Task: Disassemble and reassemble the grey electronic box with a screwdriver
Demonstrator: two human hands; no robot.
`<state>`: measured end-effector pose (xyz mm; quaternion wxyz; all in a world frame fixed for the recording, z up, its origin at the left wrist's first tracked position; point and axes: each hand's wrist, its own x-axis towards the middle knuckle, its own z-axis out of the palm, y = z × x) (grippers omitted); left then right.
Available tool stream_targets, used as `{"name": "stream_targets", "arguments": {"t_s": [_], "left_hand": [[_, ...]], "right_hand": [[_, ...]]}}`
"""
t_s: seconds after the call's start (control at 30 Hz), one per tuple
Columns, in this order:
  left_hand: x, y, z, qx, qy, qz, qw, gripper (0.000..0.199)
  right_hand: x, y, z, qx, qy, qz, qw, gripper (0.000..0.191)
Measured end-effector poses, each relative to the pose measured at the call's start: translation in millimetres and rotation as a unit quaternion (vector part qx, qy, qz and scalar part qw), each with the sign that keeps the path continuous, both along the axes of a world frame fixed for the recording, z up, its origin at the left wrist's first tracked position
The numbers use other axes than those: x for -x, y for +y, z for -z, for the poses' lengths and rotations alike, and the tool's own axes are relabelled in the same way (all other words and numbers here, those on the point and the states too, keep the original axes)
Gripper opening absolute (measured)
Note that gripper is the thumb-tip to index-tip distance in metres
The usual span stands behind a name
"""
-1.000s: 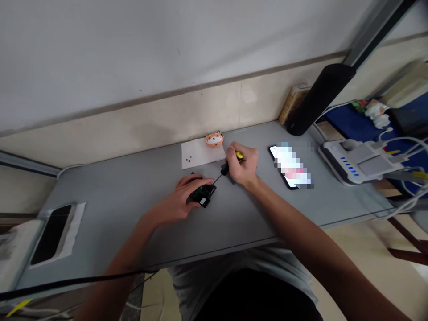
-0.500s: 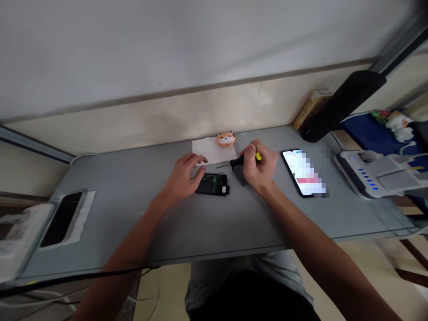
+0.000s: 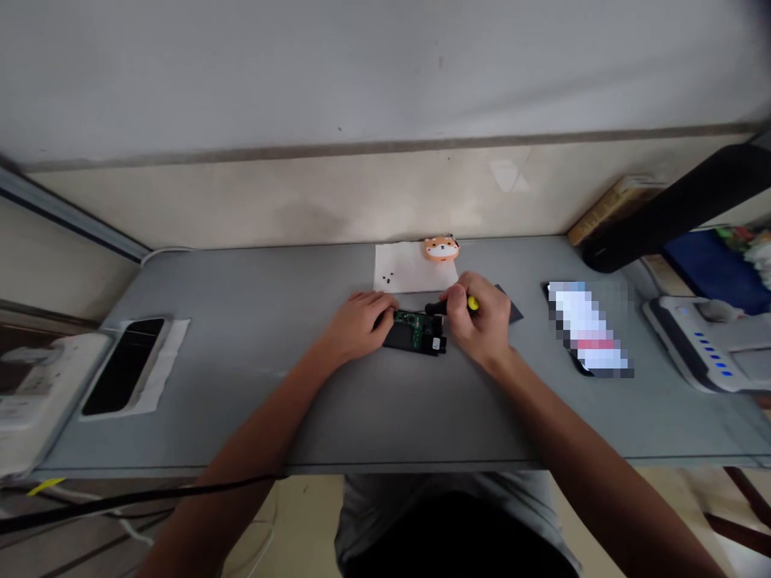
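Observation:
A small black electronic device with an exposed green circuit board (image 3: 417, 331) lies on the grey table. My left hand (image 3: 361, 325) grips its left end, fingers together at the upper edge and thumb hidden. In my right hand (image 3: 482, 317) is a black and yellow screwdriver (image 3: 438, 307), held almost flat, its thin shaft pointing left over the board's upper edge. Whether the tip touches a screw cannot be made out. Behind the device, several tiny dark pieces, apparently screws (image 3: 388, 278), rest on white paper (image 3: 406, 269). A dark flat panel (image 3: 509, 303) shows partly behind my right hand.
An orange animal-faced case (image 3: 442, 248) sits on the paper's far right corner. To the right are a lit phone (image 3: 587, 325), a power strip (image 3: 704, 345) and a black cylinder (image 3: 668, 213). At left, a dark phone (image 3: 125, 365) lies beside a white box-like object (image 3: 54, 393).
My left hand has come away from the paper and closed on the device. The screwdriver's tip has gone from beside the paper to the board. The view has shifted left.

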<state>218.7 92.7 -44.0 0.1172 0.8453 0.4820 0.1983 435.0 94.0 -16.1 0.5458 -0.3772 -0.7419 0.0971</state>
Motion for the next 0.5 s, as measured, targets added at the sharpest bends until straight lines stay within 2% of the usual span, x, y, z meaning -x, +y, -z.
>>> {"name": "stream_targets", "arguments": {"t_s": [0.2,0.33,0.5], "left_hand": [[-8,-3,3.9,-0.006,-0.003,-0.027,1.0,0.019],[-10,-4,5.8,-0.002,-0.022,-0.026,0.999,0.02],[-9,-3,4.0,0.012,-0.035,-0.02,0.999,0.02]], "right_hand": [[4,6,-9.7,0.058,-0.017,0.002,0.998,0.03],[17,19,-22.9,0.126,0.008,-0.058,0.99,0.016],[35,34,-26.0,0.184,0.085,-0.154,0.967,0.023]]}}
